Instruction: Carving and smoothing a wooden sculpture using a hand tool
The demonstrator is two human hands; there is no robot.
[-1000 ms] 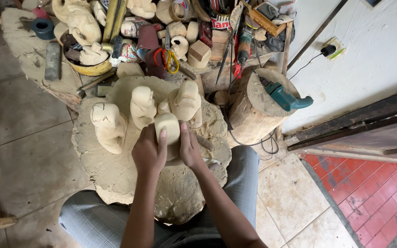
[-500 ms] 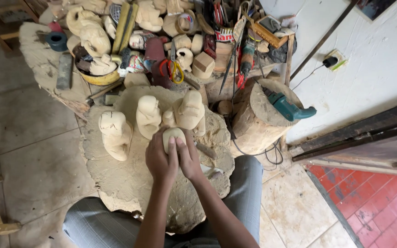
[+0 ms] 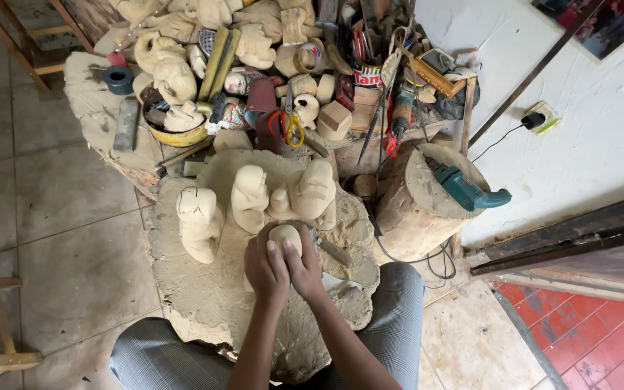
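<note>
Both hands are clamped together around a small rounded wooden carving [image 3: 284, 235], pale and smooth on top, which stands on the wooden slab [image 3: 211, 303] just in front of the person's knees. The left hand [image 3: 266, 266] wraps it from the left and the right hand [image 3: 308, 269] from the right, fingers closed over its sides, thumbs near the crown. To work it well, I judge the piece should stay pressed down against the slab so it cannot roll, with the grip low enough to leave the top free.

The slab is a broad, irregular cross-cut of trunk, dusty and rough, serving as a low table. Three larger unfinished figures stand on it beyond the hands: one [image 3: 199, 222] to the left, apart, and two [image 3: 249, 196] [image 3: 314, 189] close together just behind the held piece. A metal tool [image 3: 334, 251] lies beside the right hand.

To the right stands a log stump [image 3: 417, 217] with a teal power tool [image 3: 467, 189] on top, its cord running to a wall socket [image 3: 536, 119]. Behind is a crowded bench of carvings, scissors [image 3: 287, 126] and hand tools. The floor [image 3: 59, 195] is pale tile, red tile [image 3: 586, 332] at lower right.
</note>
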